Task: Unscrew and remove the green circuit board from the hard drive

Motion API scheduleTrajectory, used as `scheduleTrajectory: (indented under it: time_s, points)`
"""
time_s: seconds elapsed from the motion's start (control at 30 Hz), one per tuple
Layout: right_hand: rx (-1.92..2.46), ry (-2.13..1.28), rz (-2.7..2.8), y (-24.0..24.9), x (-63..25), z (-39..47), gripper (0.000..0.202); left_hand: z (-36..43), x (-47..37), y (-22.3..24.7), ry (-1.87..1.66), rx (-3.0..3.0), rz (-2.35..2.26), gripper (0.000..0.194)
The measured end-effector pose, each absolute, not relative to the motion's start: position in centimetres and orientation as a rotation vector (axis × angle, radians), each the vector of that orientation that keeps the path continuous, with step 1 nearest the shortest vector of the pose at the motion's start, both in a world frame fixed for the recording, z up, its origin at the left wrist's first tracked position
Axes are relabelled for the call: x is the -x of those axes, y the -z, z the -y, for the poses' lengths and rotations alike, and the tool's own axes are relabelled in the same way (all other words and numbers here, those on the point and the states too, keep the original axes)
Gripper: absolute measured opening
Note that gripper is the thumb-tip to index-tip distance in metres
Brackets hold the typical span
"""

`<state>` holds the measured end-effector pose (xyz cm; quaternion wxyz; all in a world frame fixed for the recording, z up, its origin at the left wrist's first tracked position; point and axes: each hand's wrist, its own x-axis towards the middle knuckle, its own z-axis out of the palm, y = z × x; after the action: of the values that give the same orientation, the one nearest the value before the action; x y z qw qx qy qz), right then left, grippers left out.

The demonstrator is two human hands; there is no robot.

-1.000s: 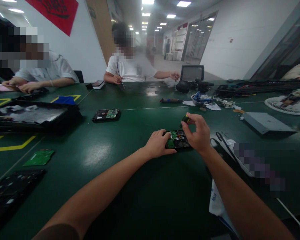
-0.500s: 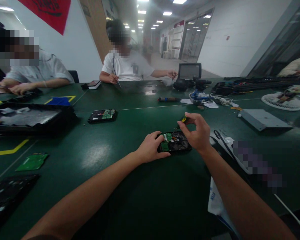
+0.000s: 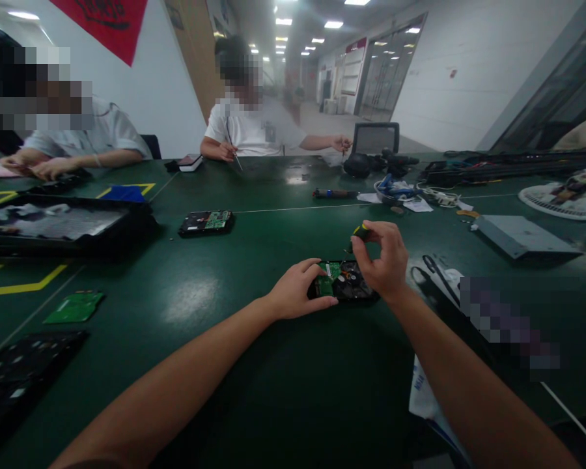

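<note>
A black hard drive (image 3: 350, 281) with a green circuit board at its left end lies flat on the green table in front of me. My left hand (image 3: 300, 290) grips its left end, the thumb along the near edge and the fingers over the board and far side. Between the thumb and fingers of my right hand (image 3: 385, 262) is a small screwdriver with a green-yellow handle (image 3: 359, 231). It is held tilted over the far side of the drive. Whether the tip touches a screw cannot be made out.
Another hard drive (image 3: 206, 223) lies further left, with a loose green circuit board (image 3: 75, 307) and a dark panel (image 3: 27, 374) nearer. A black tray (image 3: 68, 251) stands at left, a grey metal box (image 3: 525, 234) at right. Two people (image 3: 249, 127) sit across the table.
The view has turned slightly left, so the scene shifts right. Both hands keep their grips on the hard drive and screwdriver; the screwdriver handle is angled a little differently.
</note>
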<state>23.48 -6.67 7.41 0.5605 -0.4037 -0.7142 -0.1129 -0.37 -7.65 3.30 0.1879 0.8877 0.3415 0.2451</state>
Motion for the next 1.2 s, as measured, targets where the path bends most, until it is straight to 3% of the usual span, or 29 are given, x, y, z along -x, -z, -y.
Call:
scheduleTrajectory:
  time_s: [0.1, 0.17, 0.37, 0.5, 1.07, 1.2]
  points:
    - [0.943, 0.158, 1.691, -6.84, -23.53, 6.34, 0.043, 7.6, 0.41, -3.34, -0.76, -2.428, -0.928, 0.034]
    - [0.97, 0.123, 1.666, -6.6, -23.64, 6.26, 0.045, 7.44, 0.43, -3.16, -0.803, -2.407, -0.906, 0.028]
    - [1.014, 0.21, 1.66, -7.06, -23.93, 6.66, 0.041, 6.98, 0.42, -2.5, -0.831, -2.393, -1.021, 0.047]
    - [0.996, 0.083, 1.693, -7.14, -23.98, 6.82, 0.045, 6.97, 0.45, -2.5, -0.803, -2.395, -1.119, 0.057]
    - [1.026, 0.252, 1.692, -7.11, -24.01, 6.97, 0.048, 7.32, 0.72, -2.88, -0.876, -2.41, -0.855, 0.024]
    - [0.995, 0.236, 1.709, -7.22, -23.82, 7.16, 0.05, 7.09, 1.27, -2.98, -0.769, -2.479, -0.808, 0.039]
